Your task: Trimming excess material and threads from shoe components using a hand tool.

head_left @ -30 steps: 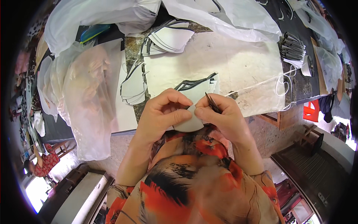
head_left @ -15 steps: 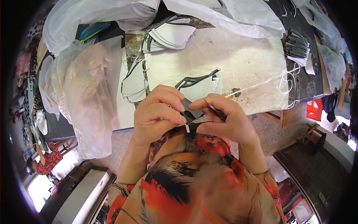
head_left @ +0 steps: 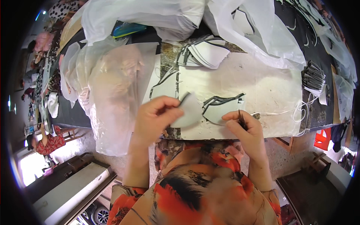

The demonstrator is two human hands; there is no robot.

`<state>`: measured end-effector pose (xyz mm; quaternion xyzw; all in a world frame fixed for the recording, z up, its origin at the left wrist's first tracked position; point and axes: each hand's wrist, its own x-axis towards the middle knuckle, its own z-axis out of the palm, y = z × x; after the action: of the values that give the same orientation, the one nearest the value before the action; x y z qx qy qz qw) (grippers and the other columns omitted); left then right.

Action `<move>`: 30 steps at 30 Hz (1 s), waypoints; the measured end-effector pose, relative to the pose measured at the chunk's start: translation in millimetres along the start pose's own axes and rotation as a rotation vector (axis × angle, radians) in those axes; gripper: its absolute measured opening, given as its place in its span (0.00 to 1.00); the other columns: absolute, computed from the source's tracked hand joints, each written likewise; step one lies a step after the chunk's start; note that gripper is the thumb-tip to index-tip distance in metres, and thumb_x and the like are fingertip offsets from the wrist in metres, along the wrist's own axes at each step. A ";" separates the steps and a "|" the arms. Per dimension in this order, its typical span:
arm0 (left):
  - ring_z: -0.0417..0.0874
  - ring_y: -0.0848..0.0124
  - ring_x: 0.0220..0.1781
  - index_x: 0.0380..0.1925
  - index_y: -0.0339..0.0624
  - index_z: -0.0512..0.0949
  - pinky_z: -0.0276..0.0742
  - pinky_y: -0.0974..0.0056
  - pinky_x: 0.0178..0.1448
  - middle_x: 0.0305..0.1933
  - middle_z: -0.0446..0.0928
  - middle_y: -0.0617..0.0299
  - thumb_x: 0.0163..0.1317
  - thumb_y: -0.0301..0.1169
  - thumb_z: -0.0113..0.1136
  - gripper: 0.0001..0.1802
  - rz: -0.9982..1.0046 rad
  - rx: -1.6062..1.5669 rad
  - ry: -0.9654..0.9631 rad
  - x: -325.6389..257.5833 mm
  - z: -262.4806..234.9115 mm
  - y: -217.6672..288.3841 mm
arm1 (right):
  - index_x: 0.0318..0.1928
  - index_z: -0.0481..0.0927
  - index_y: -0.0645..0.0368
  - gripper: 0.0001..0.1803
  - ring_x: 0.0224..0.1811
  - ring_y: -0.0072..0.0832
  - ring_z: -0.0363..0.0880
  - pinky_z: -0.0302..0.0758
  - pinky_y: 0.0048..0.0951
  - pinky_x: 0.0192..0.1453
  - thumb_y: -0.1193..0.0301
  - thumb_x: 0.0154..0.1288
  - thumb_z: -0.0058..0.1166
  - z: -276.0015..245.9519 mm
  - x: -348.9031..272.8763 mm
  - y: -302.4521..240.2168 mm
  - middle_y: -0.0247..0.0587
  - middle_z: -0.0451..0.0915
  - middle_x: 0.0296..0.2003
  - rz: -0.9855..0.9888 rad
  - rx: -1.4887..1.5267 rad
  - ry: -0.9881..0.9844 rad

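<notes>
My left hand (head_left: pixel 159 118) pinches a white, dark-edged cut piece (head_left: pixel 192 112) by its upper left side, over the table's front part. In my right hand (head_left: pixel 245 129), fingers curled, is a small dark pointed tool, apparently thread snips (head_left: pixel 242 119); its full shape is hidden. The thumb and forefinger of that hand are close to the lower right edge of a small pile of white pieces with dark trim (head_left: pixel 222 110); whether they touch it I cannot tell. Left of the pile, more white dark-edged pieces (head_left: pixel 165 87) lie partly behind the held one.
A fanned stack of white pieces (head_left: pixel 210 54) lies farther back on a pale sheet (head_left: pixel 270 88). Clear plastic bags (head_left: pixel 116 97) fill the left side. A dark-edged bundle (head_left: pixel 313 78) and a loose white cord (head_left: pixel 300 112) are at the right. A person in red (head_left: pixel 48 141) is far left.
My hands have parted from near my lap and moved forward over the table. The left has carried the white piece up and left. The view has shifted, so the table appears lower and farther right.
</notes>
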<state>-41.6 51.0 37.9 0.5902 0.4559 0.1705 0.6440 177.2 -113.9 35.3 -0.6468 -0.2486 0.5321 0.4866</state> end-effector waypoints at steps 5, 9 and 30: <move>0.80 0.79 0.40 0.50 0.34 0.84 0.76 0.72 0.45 0.40 0.83 0.65 0.65 0.27 0.70 0.15 0.028 0.277 0.128 23.1 -39.3 14.7 | 0.51 0.85 0.63 0.11 0.37 0.13 0.71 0.69 0.19 0.43 0.72 0.75 0.55 -4.2 2.3 -2.4 0.27 0.78 0.33 0.043 -0.007 -0.103; 0.80 0.77 0.49 0.52 0.34 0.84 0.75 0.70 0.51 0.50 0.81 0.62 0.65 0.27 0.70 0.17 0.486 0.705 0.380 29.5 -16.7 13.8 | 0.53 0.84 0.63 0.12 0.35 0.14 0.71 0.69 0.19 0.42 0.72 0.77 0.52 -4.9 2.3 1.1 0.27 0.80 0.34 -0.015 -0.065 -0.128; 0.81 0.78 0.42 0.41 0.37 0.84 0.77 0.70 0.47 0.42 0.83 0.65 0.67 0.28 0.68 0.07 -0.072 -0.159 -0.382 6.0 67.7 -4.6 | 0.55 0.77 0.60 0.12 0.30 0.12 0.71 0.70 0.19 0.34 0.75 0.74 0.60 -5.9 -0.6 4.9 0.30 0.82 0.31 -0.018 0.000 -0.046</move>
<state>13.6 13.5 23.8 0.5423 0.3315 0.0680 0.7690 181.6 -118.5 31.0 -0.6323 -0.2656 0.5422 0.4854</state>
